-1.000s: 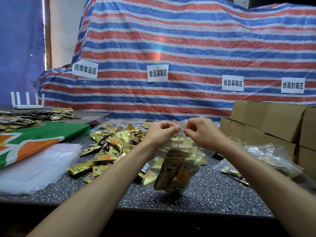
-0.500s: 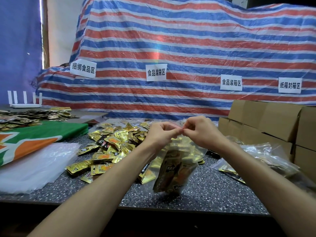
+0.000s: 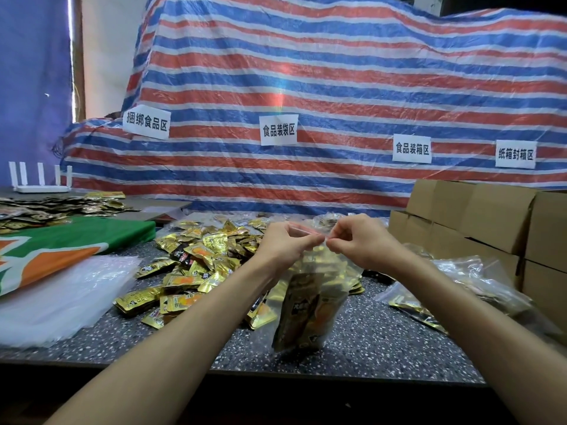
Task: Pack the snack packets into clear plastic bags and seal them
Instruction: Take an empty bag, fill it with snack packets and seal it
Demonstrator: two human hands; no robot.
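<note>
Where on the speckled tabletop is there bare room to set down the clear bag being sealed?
Bare: the front strip of the speckled tabletop right of the held clear bag, before the filled clear bags. Crowded: loose gold snack packets centre, stacked empty plastic bags left, brown cardboard boxes right.

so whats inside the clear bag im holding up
Several gold and dark snack packets stand bunched in the clear bag, which the left hand and right hand pinch at the top. The front ones cover those behind, so the count cannot be told.
</note>
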